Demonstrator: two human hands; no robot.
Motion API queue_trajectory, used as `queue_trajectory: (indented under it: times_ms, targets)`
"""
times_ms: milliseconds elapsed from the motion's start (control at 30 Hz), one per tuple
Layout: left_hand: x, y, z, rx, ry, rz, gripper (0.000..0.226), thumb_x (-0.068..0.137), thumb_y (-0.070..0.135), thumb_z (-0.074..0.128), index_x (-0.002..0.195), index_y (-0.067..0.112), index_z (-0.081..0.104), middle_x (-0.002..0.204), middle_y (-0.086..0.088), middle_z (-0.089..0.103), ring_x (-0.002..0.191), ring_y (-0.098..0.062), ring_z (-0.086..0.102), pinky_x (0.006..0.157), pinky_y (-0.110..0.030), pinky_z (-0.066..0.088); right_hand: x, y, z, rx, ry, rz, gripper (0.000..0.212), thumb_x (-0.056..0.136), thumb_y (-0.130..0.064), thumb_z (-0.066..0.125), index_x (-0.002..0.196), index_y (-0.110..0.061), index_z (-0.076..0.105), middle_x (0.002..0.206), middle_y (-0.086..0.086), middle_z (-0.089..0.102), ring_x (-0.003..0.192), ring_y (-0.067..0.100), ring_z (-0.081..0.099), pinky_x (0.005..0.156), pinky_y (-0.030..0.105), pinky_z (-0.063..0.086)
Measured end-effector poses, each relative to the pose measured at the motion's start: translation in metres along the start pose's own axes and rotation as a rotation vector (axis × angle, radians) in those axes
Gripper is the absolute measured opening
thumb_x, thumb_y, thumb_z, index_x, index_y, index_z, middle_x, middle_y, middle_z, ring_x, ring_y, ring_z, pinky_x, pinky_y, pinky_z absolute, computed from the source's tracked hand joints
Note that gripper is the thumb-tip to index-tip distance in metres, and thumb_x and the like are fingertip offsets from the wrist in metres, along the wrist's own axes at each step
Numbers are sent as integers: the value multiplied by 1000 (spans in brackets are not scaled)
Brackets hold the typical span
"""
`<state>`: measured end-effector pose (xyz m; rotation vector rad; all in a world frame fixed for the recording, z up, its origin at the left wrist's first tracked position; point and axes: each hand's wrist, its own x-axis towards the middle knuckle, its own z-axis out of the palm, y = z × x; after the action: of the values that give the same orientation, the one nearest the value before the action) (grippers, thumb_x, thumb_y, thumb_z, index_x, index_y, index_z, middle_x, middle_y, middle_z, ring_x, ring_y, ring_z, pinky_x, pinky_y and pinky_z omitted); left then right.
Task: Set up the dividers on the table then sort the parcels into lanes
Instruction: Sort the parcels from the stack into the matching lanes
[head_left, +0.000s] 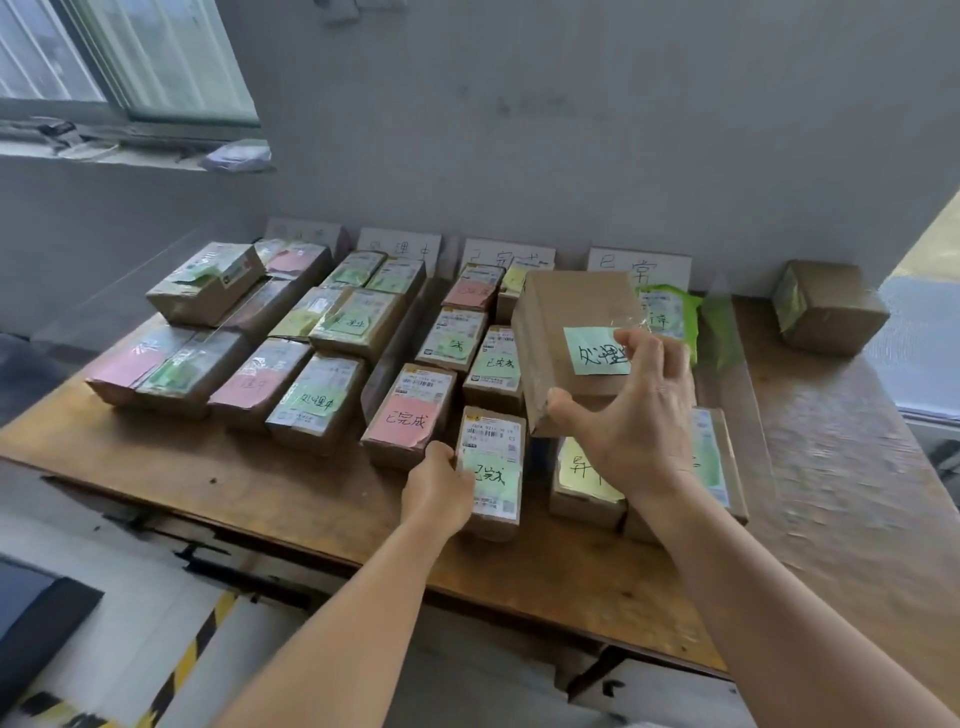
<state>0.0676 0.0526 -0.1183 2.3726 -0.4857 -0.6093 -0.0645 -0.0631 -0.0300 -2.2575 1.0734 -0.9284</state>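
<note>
My right hand (636, 415) grips a large brown cardboard parcel (566, 317) with a green handwritten note, held lifted above the right lanes. My left hand (439, 491) holds the left side of a small parcel (493, 467) with a shipping label and green note, which rests on the wooden table (234, 478) near the front. Several labelled parcels lie in rows behind, such as a pink-noted one (408, 415). A dark upright divider (387, 353) runs between two lanes. White lane cards (400, 247) lean against the wall.
A lone brown box (826, 306) sits at the far right of the table. A green mailer bag (670, 312) lies behind the lifted parcel. Two parcels (711, 462) lie under my right arm. A window sill is up left; hazard-striped floor is below.
</note>
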Motion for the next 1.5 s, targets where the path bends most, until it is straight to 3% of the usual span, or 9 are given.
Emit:
queue_trajectory:
  times_ms: [100, 233, 633, 767, 900, 1033, 1233, 1400, 1500]
  targets:
    - [3, -6, 3, 196, -7, 108, 44, 95, 30, 55, 137, 27, 40, 139, -4, 45, 123, -23, 46, 88, -36, 50, 3, 2, 4, 8, -5, -21, 80, 67, -48, 77, 130, -18, 38, 125, 2, 35, 113, 14, 31, 98, 38, 39]
    - [5, -9, -8, 597, -184, 450, 72, 88, 46, 61, 148, 32, 26, 160, 4, 8, 147, -25, 2, 117, -47, 15, 10, 4, 7, 15, -26, -33, 80, 66, -48, 76, 129, -19, 37, 125, 2, 35, 112, 16, 32, 96, 36, 40]
    - [29, 12, -10, 725, -157, 482, 73, 86, 12, 65, 147, 23, 27, 150, -2, 37, 134, -24, 39, 109, -39, 31, 28, 7, 18, 58, -100, -90, 79, 65, -52, 74, 128, -23, 35, 123, 0, 33, 114, 21, 36, 96, 48, 43]
    - [27, 23, -23, 435, -208, 367, 81, 87, 19, 65, 152, 25, 16, 155, -3, 28, 138, -25, 34, 110, -40, 34, 34, 6, 24, 74, -97, -121, 79, 65, -51, 76, 126, -24, 35, 122, -1, 34, 114, 22, 38, 95, 47, 44]
    - [13, 57, -47, -171, -67, 312, 43, 99, 36, 45, 142, 29, 40, 135, 11, 51, 127, -11, 47, 104, -31, 39, 39, -4, 35, 87, -104, -166, 80, 65, -51, 77, 127, -23, 36, 123, 0, 35, 115, 21, 37, 94, 46, 45]
    - [10, 75, -65, -684, -146, 229, 34, 94, 49, 49, 123, 31, 54, 117, 6, 64, 109, -11, 60, 90, -29, 48, 44, -23, 51, 120, -95, -210, 79, 65, -59, 75, 125, -23, 37, 121, 0, 36, 114, 22, 40, 91, 46, 47]
    - [30, 58, -96, -919, -108, 141, 52, 85, 33, 70, 130, 24, 45, 103, 3, 70, 87, -9, 71, 68, -24, 56, 48, -54, 84, 137, -80, -274, 77, 65, -59, 72, 123, -19, 39, 117, 0, 35, 111, 21, 41, 91, 44, 49]
    - [68, 29, -142, -955, -80, 121, 48, 87, 26, 68, 129, 24, 45, 103, -1, 69, 84, -11, 71, 64, -24, 56, 49, -84, 125, 174, -141, -302, 82, 72, -34, 81, 136, -16, 33, 129, -2, 26, 115, 0, 22, 88, 10, 38]
    - [94, 8, -172, -898, -92, 132, 46, 88, 28, 65, 129, 26, 45, 104, -3, 68, 90, -17, 70, 67, -27, 54, 50, -106, 153, 241, -174, -224, 88, 76, -25, 79, 144, -17, 24, 139, -4, 27, 123, 2, 28, 95, 19, 42]
